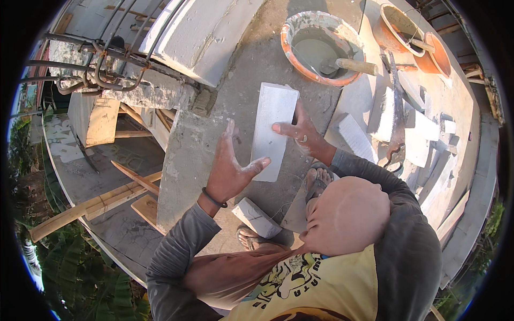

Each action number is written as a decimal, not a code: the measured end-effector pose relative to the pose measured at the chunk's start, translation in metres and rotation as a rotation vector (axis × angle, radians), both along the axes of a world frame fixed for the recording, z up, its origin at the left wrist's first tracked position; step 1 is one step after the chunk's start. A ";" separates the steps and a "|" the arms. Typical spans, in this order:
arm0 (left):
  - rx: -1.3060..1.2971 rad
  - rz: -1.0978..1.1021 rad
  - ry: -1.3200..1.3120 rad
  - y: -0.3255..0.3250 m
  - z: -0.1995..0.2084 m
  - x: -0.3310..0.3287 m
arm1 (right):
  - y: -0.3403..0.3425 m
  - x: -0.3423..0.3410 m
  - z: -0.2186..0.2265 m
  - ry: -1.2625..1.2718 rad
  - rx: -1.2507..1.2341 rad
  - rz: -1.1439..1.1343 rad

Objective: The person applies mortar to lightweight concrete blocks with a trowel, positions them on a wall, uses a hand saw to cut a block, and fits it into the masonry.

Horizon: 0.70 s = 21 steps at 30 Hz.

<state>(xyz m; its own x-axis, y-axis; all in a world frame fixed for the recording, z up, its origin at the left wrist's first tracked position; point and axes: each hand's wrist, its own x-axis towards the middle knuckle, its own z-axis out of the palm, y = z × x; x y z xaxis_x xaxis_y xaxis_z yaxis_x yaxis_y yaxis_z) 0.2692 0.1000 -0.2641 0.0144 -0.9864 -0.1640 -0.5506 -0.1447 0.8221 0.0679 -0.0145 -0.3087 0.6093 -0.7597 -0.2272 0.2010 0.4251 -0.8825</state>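
Observation:
A pale white lightweight block [273,115] stands out in front of me over the concrete, its long side running away from me. My right hand [309,132] grips its right edge, with the thumb across the top face and the fingers down the side. On the other side, my left hand [229,167] is open with fingers spread. Its thumb overlaps the block's near left edge, while the other fingers are apart from it; whether the thumb touches is unclear. Ahead sits an orange bucket [287,45] of wet grey mortar, in which a trowel with a wooden handle [357,66] rests.
A cut block [257,218] lies by my feet. On the right are a handsaw [398,101], several block pieces [423,125] and more orange buckets [399,29]. Bent rebar [101,67] juts out at left, above a drop with loose planks [115,198]. A white block wall [206,37] stands ahead.

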 end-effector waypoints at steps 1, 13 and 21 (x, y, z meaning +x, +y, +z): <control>0.010 0.039 0.072 -0.016 0.003 0.006 | -0.002 -0.002 0.003 0.033 -0.090 0.013; 0.018 -0.182 0.481 -0.078 0.030 -0.076 | 0.017 -0.159 0.061 0.616 -0.533 -0.074; -0.141 -0.217 0.551 -0.103 0.040 -0.161 | 0.162 -0.388 -0.055 1.398 -0.166 -1.045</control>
